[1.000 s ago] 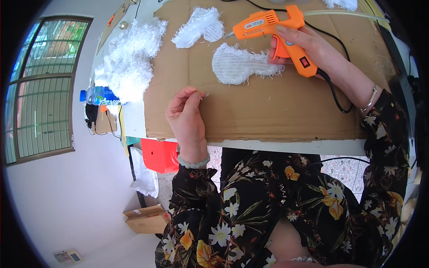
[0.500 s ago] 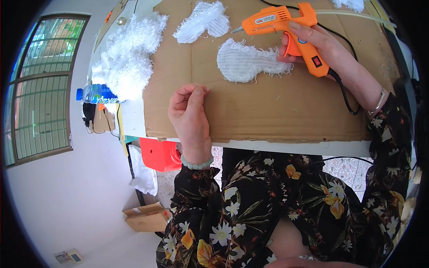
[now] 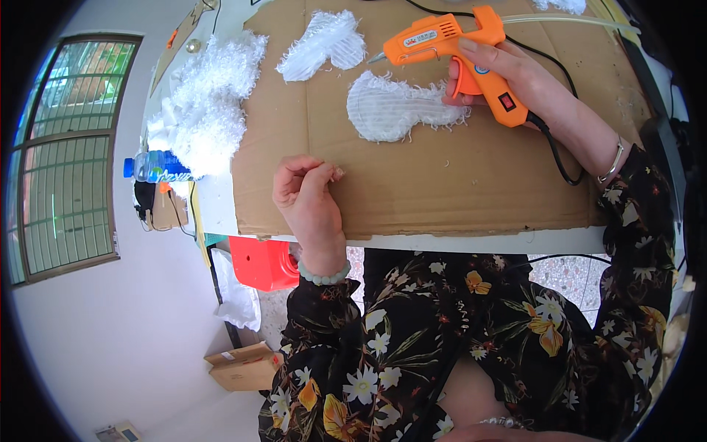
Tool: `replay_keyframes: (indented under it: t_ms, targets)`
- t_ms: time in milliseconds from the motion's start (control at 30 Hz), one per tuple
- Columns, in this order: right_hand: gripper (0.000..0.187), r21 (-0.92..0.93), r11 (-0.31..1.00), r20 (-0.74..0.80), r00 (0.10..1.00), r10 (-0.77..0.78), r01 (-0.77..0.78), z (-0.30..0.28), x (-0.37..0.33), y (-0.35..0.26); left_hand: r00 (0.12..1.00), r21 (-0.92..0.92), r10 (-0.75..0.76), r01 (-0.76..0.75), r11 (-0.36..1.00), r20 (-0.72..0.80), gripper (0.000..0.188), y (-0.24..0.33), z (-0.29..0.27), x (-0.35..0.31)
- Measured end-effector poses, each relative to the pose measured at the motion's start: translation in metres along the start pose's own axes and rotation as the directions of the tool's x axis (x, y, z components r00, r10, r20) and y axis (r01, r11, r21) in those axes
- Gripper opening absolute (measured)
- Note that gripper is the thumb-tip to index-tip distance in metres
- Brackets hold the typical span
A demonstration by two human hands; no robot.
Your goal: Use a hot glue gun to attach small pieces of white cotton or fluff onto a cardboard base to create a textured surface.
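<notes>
An orange hot glue gun [image 3: 449, 38] is in my right hand [image 3: 519, 77], its metal nozzle pointing left. My fingers wrap its handle, and some of them are by the trigger. Under the gun lies a white fringed fabric piece [image 3: 394, 107] with a rounded left end, flat on the cardboard [image 3: 427, 191]. Another white fringed piece [image 3: 324, 46] rests farther back to the left. My left hand [image 3: 309, 195] hovers over the cardboard's near left part, thumb and fingers pinched together. A small pale bit seems to show at the fingertips, too tiny to name.
A heap of white fringed pieces [image 3: 210, 96] covers the table's left side, beside a bottle with a blue cap [image 3: 158, 166]. The gun's black cord [image 3: 557, 151] loops down on the right. A red stool [image 3: 261, 261] and a cardboard box [image 3: 243, 366] stand below the table.
The whole view has shifted slightly, moving the table things a little to the left. Both hands keep nearly the same pose, with the glue gun still held in the right.
</notes>
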State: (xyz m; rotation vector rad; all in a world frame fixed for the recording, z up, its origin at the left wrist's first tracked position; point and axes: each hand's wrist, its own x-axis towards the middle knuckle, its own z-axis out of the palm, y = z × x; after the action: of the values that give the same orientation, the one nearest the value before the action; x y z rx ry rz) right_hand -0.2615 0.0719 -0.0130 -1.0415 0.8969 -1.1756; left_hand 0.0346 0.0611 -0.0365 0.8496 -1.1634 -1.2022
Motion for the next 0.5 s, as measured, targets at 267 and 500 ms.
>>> replay_keyframes:
  t_ms: [267,500]
  targets:
    - [0.039,-0.001,1.000,-0.009,1.000,-0.009,0.009,0.003,-0.001,-0.003,0.999,-0.015,-0.024,0.025,1.000,0.042,0.022,0.007,0.006,0.002]
    - [0.038,0.017,1.000,-0.080,0.997,0.024,-0.023,0.007,-0.004,-0.004,0.997,0.185,-0.083,0.081,0.979,0.000,0.040,0.025,0.007,0.003]
